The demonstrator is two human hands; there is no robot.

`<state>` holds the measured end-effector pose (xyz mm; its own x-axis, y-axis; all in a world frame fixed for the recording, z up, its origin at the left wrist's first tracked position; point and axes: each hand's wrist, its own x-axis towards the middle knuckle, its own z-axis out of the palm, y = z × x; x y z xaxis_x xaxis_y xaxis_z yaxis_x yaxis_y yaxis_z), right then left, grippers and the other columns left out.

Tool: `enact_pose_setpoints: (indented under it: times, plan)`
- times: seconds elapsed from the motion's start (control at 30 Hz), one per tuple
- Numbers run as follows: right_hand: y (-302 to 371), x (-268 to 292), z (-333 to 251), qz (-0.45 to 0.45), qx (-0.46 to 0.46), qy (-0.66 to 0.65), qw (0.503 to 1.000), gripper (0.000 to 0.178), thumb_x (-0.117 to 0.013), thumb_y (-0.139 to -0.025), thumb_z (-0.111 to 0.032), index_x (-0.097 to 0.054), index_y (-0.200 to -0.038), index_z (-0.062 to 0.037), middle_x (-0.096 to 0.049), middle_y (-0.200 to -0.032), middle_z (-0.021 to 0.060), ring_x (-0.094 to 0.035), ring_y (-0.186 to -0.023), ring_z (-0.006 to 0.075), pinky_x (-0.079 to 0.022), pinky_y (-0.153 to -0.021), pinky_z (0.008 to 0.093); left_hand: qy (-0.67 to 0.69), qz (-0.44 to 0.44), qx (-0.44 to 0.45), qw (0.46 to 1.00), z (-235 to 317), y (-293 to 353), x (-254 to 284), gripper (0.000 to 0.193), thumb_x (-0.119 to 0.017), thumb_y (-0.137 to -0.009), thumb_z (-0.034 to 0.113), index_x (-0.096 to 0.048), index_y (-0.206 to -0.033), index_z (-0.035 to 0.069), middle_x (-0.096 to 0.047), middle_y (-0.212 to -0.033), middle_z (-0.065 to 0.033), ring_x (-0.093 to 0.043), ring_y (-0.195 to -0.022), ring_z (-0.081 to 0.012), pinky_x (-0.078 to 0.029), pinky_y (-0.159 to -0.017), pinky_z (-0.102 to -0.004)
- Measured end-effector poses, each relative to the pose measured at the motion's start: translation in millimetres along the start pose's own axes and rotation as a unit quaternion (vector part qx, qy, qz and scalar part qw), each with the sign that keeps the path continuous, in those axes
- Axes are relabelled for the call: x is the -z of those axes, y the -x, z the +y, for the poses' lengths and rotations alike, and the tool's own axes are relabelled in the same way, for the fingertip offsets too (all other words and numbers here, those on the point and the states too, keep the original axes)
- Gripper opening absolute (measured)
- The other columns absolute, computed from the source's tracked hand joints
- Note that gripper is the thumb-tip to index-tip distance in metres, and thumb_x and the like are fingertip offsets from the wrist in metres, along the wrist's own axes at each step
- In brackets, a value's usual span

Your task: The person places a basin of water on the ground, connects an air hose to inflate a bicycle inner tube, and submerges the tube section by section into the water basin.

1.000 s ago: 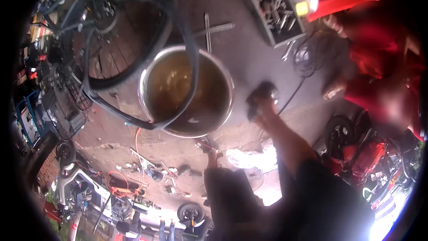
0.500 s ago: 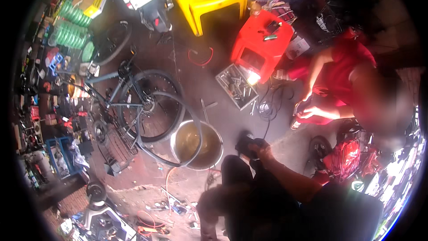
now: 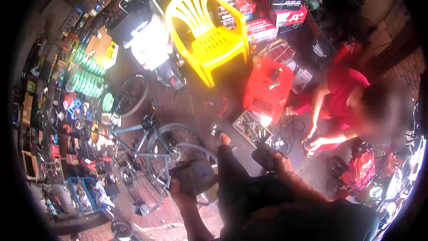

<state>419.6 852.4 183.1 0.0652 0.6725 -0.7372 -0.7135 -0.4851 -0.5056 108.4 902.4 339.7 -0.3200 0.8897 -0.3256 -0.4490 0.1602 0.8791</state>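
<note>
My left hand (image 3: 179, 191) is closed round the lower left edge of a dark, box-shaped case (image 3: 196, 176), held up in front of the bicycle (image 3: 152, 145). A smaller black, blocky object (image 3: 264, 156) is in my right hand (image 3: 281, 162), its fingers wrapped round the right end. What kind of thing it is, I cannot make out. My dark-trousered leg (image 3: 232, 165) and bare foot lie between the two hands. The case covers part of the bicycle's rear wheel and most of a metal basin (image 3: 210, 194).
A metal tray of tools (image 3: 249, 128) lies beside the red stool (image 3: 269, 82). Across from me on the right sits a person in red (image 3: 345, 90), hands together. Behind stand a yellow chair (image 3: 214, 40), a scooter (image 3: 154, 47) and stacked boxes (image 3: 263, 30). Crowded shelves (image 3: 55, 125) line the left.
The view has tilted up, so the scene sits lower and more of the background shows. My left hand has come up holding the dark case. The right hand still grips the black object.
</note>
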Motion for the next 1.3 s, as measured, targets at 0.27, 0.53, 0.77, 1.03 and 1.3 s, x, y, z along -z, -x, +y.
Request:
enact_pose_setpoints:
  times: [0.27,0.53,0.77,1.03,1.3]
  plan:
    - [-103.9,-126.7,-60.4,0.143,0.104,0.084,0.981,0.040,-0.060,-0.077,-0.025,-0.056,-0.108,0.0002,-0.061,-0.095,0.0119,-0.061,-0.084,0.0207,-0.051,-0.073,0.0293,-0.099,-0.220,0.016,0.970,26.8,-185.2,-7.6,0.046,-0.042,-0.090,0.033,-0.053,-0.116,-0.004,-0.060,-0.108,-0.0124,-0.057,-0.100,-0.0194,-0.048,-0.084,-0.0341]
    - [-165.9,-215.7,-139.6,0.126,0.199,-0.069,0.969,0.046,-0.065,-0.077,-0.016,-0.049,-0.119,-0.0054,-0.061,-0.104,0.0137,-0.062,-0.091,0.0242,-0.052,-0.077,0.0348,0.048,-0.158,0.183,0.969,53.9,-305.6,-35.1,0.049,-0.049,-0.088,0.035,-0.047,-0.124,0.002,-0.049,-0.125,-0.0113,-0.046,-0.114,-0.0230,-0.036,-0.099,-0.0416]
    - [-213.5,-273.4,-186.7,0.223,0.256,-0.135,0.931,0.037,-0.059,-0.081,-0.025,-0.054,-0.111,-0.0044,-0.060,-0.098,0.0102,-0.059,-0.091,0.0235,-0.050,-0.076,0.0349,0.002,-0.171,0.158,0.973,108.7,-403.8,-100.4,0.042,-0.044,-0.092,0.032,-0.047,-0.123,0.004,-0.055,-0.105,-0.0079,-0.054,-0.088,-0.0163,-0.047,-0.072,-0.0318]
    - [-300.0,-302.7,-275.8,0.280,0.215,-0.151,0.923,0.038,-0.059,-0.081,-0.029,-0.054,-0.114,-0.0097,-0.059,-0.095,0.0100,-0.060,-0.081,0.0235,-0.052,-0.065,0.0348,-0.172,-0.162,0.096,0.967,169.8,-512.5,-300.8,0.033,-0.052,-0.088,0.036,-0.054,-0.112,0.013,-0.057,-0.098,0.0022,-0.052,-0.075,-0.0075,-0.034,-0.049,-0.0191]
    - [-457.2,-359.1,-457.0,0.201,0.368,-0.175,0.891,0.042,-0.062,-0.082,-0.023,-0.050,-0.116,-0.0004,-0.057,-0.102,0.0095,-0.057,-0.088,0.0171,-0.048,-0.076,0.0283,-0.154,-0.291,0.077,0.941,148.0,-724.9,-615.2,0.041,-0.059,-0.085,0.034,-0.056,-0.116,0.007,-0.060,-0.109,-0.0062,-0.056,-0.101,-0.0171,-0.042,-0.087,-0.0295]
